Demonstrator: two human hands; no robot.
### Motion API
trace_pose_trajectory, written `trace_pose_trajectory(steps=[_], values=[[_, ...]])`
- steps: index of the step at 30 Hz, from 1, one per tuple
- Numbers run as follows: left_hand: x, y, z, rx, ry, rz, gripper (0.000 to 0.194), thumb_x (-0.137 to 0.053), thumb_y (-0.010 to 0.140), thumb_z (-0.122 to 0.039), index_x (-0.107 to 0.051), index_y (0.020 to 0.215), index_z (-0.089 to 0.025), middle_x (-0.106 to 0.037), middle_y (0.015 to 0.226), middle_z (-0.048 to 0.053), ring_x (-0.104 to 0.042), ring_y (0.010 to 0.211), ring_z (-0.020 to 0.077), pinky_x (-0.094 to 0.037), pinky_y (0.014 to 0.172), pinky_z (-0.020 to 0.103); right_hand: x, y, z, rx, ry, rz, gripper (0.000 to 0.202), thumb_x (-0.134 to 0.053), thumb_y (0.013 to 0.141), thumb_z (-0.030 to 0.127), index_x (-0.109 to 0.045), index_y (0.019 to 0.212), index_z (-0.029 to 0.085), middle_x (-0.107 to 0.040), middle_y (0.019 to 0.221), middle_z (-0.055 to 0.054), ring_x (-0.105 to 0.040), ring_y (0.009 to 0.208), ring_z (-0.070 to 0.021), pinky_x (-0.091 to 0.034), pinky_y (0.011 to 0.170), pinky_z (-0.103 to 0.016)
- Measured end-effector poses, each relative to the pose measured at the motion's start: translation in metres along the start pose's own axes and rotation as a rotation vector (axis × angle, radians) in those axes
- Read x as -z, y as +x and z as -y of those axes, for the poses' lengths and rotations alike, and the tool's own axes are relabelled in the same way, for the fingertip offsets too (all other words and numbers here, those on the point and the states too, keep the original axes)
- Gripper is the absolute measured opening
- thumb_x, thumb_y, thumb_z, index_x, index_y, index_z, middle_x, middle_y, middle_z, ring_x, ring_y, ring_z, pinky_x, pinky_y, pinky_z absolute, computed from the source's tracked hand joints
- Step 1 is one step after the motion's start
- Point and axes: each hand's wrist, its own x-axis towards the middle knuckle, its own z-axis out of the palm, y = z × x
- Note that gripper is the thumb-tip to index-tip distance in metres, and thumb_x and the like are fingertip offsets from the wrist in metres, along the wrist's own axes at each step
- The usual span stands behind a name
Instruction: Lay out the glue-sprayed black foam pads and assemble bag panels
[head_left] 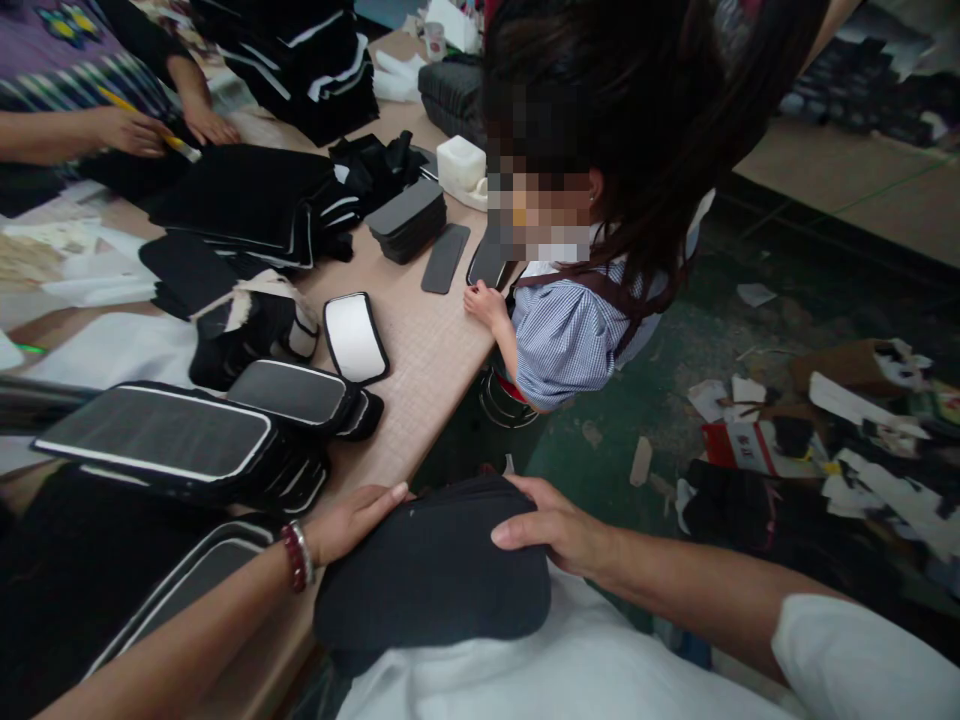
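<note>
A stack of black panels with rounded corners (pixel 435 570) lies against the white shirt front, at the table's near edge. My right hand (pixel 559 525) grips its right side, thumb on top and fingers beneath. My left hand (pixel 356 525) is at its upper left edge, thumb stretched along the rim; its other fingers are hidden by the stack. Left of that hand, a pile of black panels with white-edged grey faces (pixel 172 435) sits on the table (pixel 420 370). Beside it is a smaller pile of similar panels (pixel 289 390).
Opposite, a person in a striped sleeve (pixel 566 335) touches a dark panel (pixel 487 255). Grey pads (pixel 409 220) and a white-faced curved piece (pixel 356 338) lie on the table. At upper left, another person's hand (pixel 135 132) holds a yellow brush. Scraps (pixel 885 490) litter the floor at right.
</note>
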Motion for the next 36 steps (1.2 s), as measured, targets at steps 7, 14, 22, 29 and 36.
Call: trace_pose_trajectory(steps=[7,14,22,29,36], values=[[-0.014,-0.009,0.001,0.11,-0.165,0.028,0.064,-0.036,0.077,-0.067,-0.07,0.087,-0.014,-0.07,0.083,0.006,-0.063,0.081,0.0238,-0.05,0.075,0.03,0.052,0.047,-0.021,-0.113,-0.163,0.086,0.049,-0.061,0.061,0.042,-0.064,0.098,0.01,-0.068,0.081,-0.008,-0.061,0.069,-0.0165,-0.048,0.068,-0.029],[0.008,-0.017,-0.023,0.173,0.027,-0.013,0.056,-0.043,0.075,-0.065,-0.071,0.085,-0.018,-0.071,0.078,0.004,-0.066,0.075,0.0236,-0.049,0.07,0.027,0.052,0.071,0.045,0.048,-0.911,0.235,0.073,-0.076,0.057,0.028,-0.051,0.125,0.023,-0.056,0.124,-0.007,-0.052,0.11,-0.0238,-0.037,0.093,-0.035],[0.01,-0.02,-0.029,0.149,0.131,-0.021,0.054,-0.045,0.072,-0.065,-0.071,0.082,-0.019,-0.069,0.068,0.004,-0.065,0.067,0.0237,-0.047,0.064,0.028,0.024,0.092,0.031,-0.007,-1.422,0.142,0.076,-0.051,0.063,0.078,-0.062,0.105,0.016,-0.065,0.098,-0.013,-0.059,0.086,-0.0284,-0.041,0.07,-0.034],[0.006,-0.029,-0.004,0.09,0.059,-0.072,0.054,-0.047,0.073,-0.064,-0.071,0.093,-0.019,-0.071,0.096,0.004,-0.062,0.095,0.027,-0.048,0.081,0.029,0.042,0.103,-0.003,-0.024,-1.24,0.126,0.068,-0.032,0.075,0.077,-0.059,0.067,0.016,-0.049,0.059,0.003,-0.047,0.058,-0.0109,-0.034,0.055,-0.023],[0.005,-0.033,0.025,0.126,-0.147,0.058,0.064,-0.048,0.071,-0.066,-0.067,0.108,-0.018,-0.062,0.119,0.006,-0.054,0.113,0.0265,-0.04,0.099,0.031,0.028,0.101,-0.02,0.029,-1.119,0.117,0.057,-0.053,0.069,0.071,-0.061,0.065,0.015,-0.047,0.054,0.006,-0.044,0.054,-0.0081,-0.031,0.049,-0.021]])
